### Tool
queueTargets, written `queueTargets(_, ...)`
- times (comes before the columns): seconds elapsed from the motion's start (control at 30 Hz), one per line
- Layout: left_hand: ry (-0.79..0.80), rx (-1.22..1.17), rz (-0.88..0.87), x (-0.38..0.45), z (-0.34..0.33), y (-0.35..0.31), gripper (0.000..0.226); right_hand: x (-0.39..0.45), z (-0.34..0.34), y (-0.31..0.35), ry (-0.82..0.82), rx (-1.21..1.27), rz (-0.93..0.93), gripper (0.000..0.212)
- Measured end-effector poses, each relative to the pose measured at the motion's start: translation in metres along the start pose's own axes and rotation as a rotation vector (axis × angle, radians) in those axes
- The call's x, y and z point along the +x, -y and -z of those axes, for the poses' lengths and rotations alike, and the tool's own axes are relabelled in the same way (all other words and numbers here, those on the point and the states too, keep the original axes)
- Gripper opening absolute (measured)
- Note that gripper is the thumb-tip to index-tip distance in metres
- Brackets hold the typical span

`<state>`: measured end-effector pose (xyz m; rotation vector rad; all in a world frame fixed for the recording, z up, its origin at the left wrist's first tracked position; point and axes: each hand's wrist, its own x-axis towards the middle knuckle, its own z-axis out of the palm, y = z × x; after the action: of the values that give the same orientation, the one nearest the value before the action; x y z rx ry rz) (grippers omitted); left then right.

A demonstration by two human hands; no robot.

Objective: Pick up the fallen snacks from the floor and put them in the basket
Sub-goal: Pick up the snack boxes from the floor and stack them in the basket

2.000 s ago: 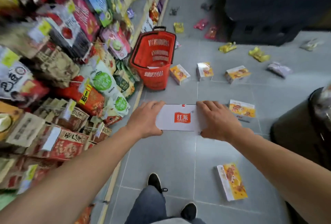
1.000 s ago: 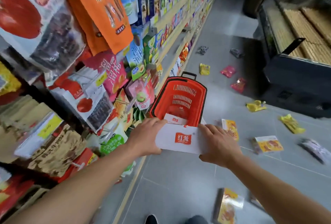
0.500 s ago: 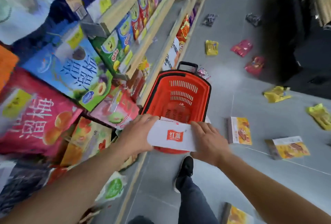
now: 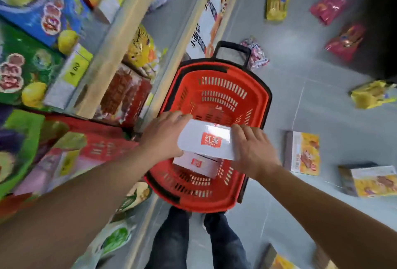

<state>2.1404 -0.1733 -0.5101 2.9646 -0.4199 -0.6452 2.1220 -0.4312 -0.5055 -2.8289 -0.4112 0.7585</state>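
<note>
Above the red basket (image 4: 255, 96), both hands hold a white box (image 4: 206, 142) by its short ends: left hand (image 4: 165, 135) grips the left end, right hand (image 4: 251, 150) the right. Below it, a second white box (image 4: 196, 164) lies inside the basket. Shelves (image 4: 120, 38) stand just beside the basket's left rim; grey floor (image 4: 300, 75) lies open to the right, strewn with yellow boxes (image 4: 304, 152) and packets (image 4: 277, 5).

A box (image 4: 206, 140) sat between both hands over the basket (image 4: 261, 105) (another box (image 4: 196, 164) inside, below), shelves (image 4: 116, 38) left.
</note>
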Motion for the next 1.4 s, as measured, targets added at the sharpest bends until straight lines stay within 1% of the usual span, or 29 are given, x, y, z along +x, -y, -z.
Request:
queueTargets(0.13, 0.025, -0.013, -0.049, 0.068, -0.051, 0.024, 0.1, 0.067, -0.039, -0.021, 0.052, -0.039, -0.03, 0.094)
queueTargets(0.23, 0.034, -0.034, -0.039, 0.117, -0.09, 0.038, 0.097, 0.117, -0.077, -0.035, 0.067, -0.092, -0.064, 0.102)
queueTargets(0.33, 0.034, -0.041, -0.027, 0.157, -0.128, 0.048, 0.094, 0.162, -0.112, -0.044, 0.049, -0.13, -0.105, 0.102)
queueTargets(0.47, 0.059, -0.01, -0.015, 0.198, -0.181, 0.059, 0.089, 0.21, -0.157, -0.051, 0.102, -0.151, -0.17, 0.104)
queueTargets(0.6, 0.116, 0.027, -0.016, 0.225, -0.232, 0.065, 0.09, 0.24, -0.209, -0.058, 0.151, -0.122, -0.241, 0.093)
queueTargets(0.67, 0.169, 0.025, -0.022, 0.233, -0.253, 0.066, 0.09, 0.247, -0.231, -0.058, 0.202, -0.112, -0.274, 0.095)
queueTargets(0.73, 0.206, 0.015, -0.013, 0.237, -0.27, 0.07, 0.086, 0.25, -0.248, -0.056, 0.243, -0.104, -0.286, 0.102)
queueTargets(0.83, 0.248, -0.011, 0.017, 0.241, -0.293, 0.075, 0.087, 0.256, -0.269, -0.055, 0.247, -0.089, -0.285, 0.106)
queueTargets(1.0, 0.286, -0.034, 0.032, 0.244, -0.313, 0.075, 0.087, 0.264, -0.291, -0.056, 0.277, -0.109, -0.317, 0.103)
queueTargets(1.13, 0.31, -0.02, 0.016, 0.243, -0.328, 0.071, 0.094, 0.265, -0.309, -0.061, 0.273, -0.057, -0.346, 0.096)
queueTargets(1.2, 0.321, -0.023, 0.006, 0.243, -0.334, 0.072, 0.095, 0.267, -0.316, -0.063, 0.28, -0.042, -0.346, 0.095)
queueTargets(1.33, 0.377, -0.071, 0.012, 0.242, -0.346, 0.077, 0.102, 0.271, -0.317, -0.064, 0.382, -0.003, -0.307, 0.098)
queueTargets(1.4, 0.401, -0.103, 0.026, 0.24, -0.351, 0.079, 0.104, 0.271, -0.317, -0.064, 0.405, 0.0, -0.294, 0.1)
